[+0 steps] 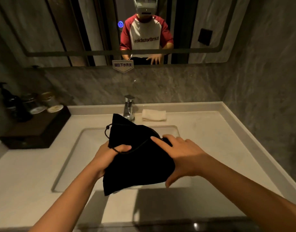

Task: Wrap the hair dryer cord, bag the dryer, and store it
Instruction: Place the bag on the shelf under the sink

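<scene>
- Mirror (pixel 60 30) across upper wall; reflects a person in red-and-white tee w/ headset, both hands at a dark bag.
- Pale surface (pixel 219 148) wraps a rectangular sink (pixel 93 144), lit warm, dim.
- Black drawstring bag (pixel 137 164) held in air over the sink, roughly centre of view. Upper corner pokes up toward the faucet; lower corner hangs at the near sink edge. Looks filled out, but contents not visible – can't confirm dryer inside.
- Dark wooden tray (pixel 36 131) at far L of surface, holding a pump bottle (pixel 13 102) + 2 jars, blurred.
- R hand (pixel 182 153) spread flat on bag's R side, fingers apart, thumb down under the lower edge; pressing/steadying, not fisted.
- L hand (pixel 110 153) curled closed on bag's L edge, fingers wrapped over the fabric near the cord.
- Chrome faucet (pixel 129 106) upright behind the sink, just behind the bag's top corner.
- Folded white towel (pixel 154 115) lying just R of faucet, on the back ledge.
- Drawstring (pixel 107 133) loops out at bag's upper L, small knot/stopper at top; another run crosses the bag between the 2 hands.
- Small sign (pixel 123 65) w/ Chinese text under mirror edge.
</scene>
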